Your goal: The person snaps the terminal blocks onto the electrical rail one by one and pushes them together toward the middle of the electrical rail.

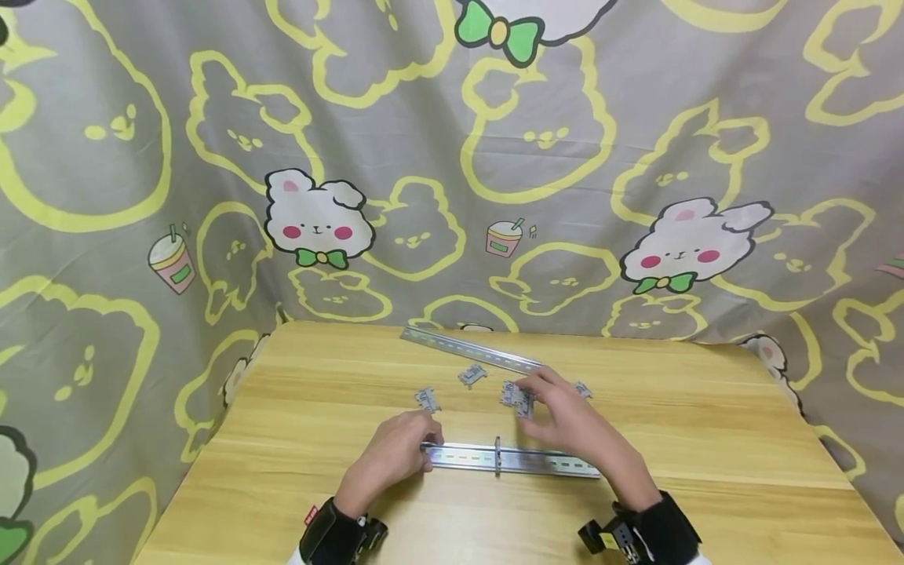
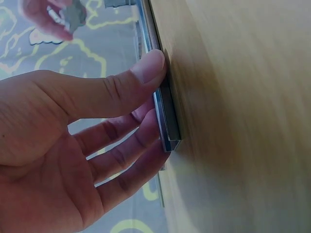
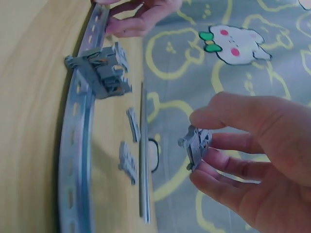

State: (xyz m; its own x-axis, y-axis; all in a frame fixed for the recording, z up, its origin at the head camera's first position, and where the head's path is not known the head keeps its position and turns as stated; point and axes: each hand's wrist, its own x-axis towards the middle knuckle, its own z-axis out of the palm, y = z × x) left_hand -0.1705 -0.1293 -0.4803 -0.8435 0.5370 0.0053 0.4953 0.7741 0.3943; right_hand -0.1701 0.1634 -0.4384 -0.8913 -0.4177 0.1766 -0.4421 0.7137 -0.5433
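Observation:
A slotted metal DIN rail (image 1: 459, 457) lies across the front of the table, with one grey terminal block (image 3: 102, 73) standing on it near its middle. My left hand (image 1: 401, 446) holds the rail's left end, thumb on one edge and fingers on the other, as the left wrist view (image 2: 167, 116) shows. Above and behind the rail, my right hand (image 1: 568, 420) pinches another grey terminal block (image 3: 198, 145) between thumb and fingertips, apart from the rail.
Several loose grey terminal blocks lie behind the front rail, among them a left one (image 1: 427, 399), a middle one (image 1: 472, 376) and a right one (image 1: 582, 389). A second DIN rail (image 1: 466, 349) lies at the table's back edge, before a patterned curtain (image 1: 424, 157).

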